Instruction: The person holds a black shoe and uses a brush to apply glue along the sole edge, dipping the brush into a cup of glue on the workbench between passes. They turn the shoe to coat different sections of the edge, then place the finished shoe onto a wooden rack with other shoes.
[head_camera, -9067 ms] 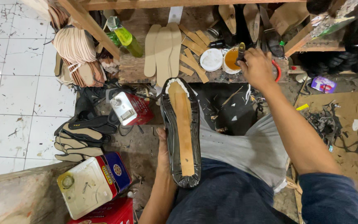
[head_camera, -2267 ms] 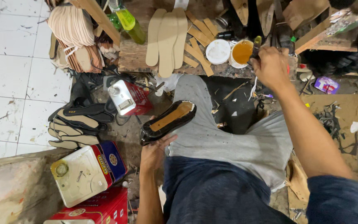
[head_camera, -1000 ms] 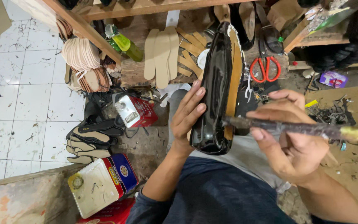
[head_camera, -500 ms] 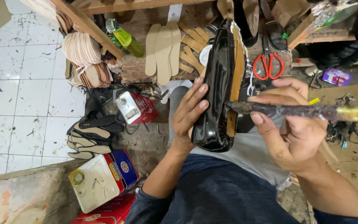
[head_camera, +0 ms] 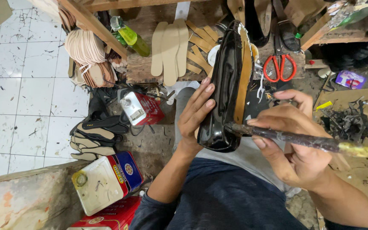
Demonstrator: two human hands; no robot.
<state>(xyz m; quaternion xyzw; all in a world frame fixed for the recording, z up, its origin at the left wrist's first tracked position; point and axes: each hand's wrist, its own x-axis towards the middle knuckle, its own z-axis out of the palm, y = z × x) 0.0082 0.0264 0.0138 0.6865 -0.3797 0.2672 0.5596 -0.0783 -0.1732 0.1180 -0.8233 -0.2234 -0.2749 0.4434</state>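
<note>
Starting at the left edge, a white tiled floor (head_camera: 30, 98) ran up to a stack of pale cut soles (head_camera: 86, 51) hung beside a slanting wooden beam (head_camera: 90, 21). Below them lay a heap of dark sandal soles (head_camera: 92, 136) and, nearer the person, a square tin with a cream lid and red and blue sides (head_camera: 105, 183), with a red tin (head_camera: 107, 217) just beneath it. A smaller red can with a silver top (head_camera: 139, 108) sat beside a wooden block, and a green bottle (head_camera: 130, 36) leaned above it. Three tan insoles (head_camera: 169, 51) lay flat on the wood next to a fan of narrow wooden strips (head_camera: 201, 47). In the middle, the left hand (head_camera: 196, 115) pressed its open fingers along the side of a glossy black shoe (head_camera: 224, 93), steadying it upright over the lap with its sole edge turned to the right; its grip was a flat clasp on the shoe. The right hand (head_camera: 292, 140) had its grip closed around a dark, crusted stick (head_camera: 294, 138), whose tip touched the lower edge of the shoe's sole and whose far end was yellowish. Behind, red-handled scissors (head_camera: 280, 68) lay near the shoe's toe, and a small purple packet (head_camera: 350, 79) lay further right, above a scatter of dark scraps (head_camera: 341, 123) on brown board.
</note>
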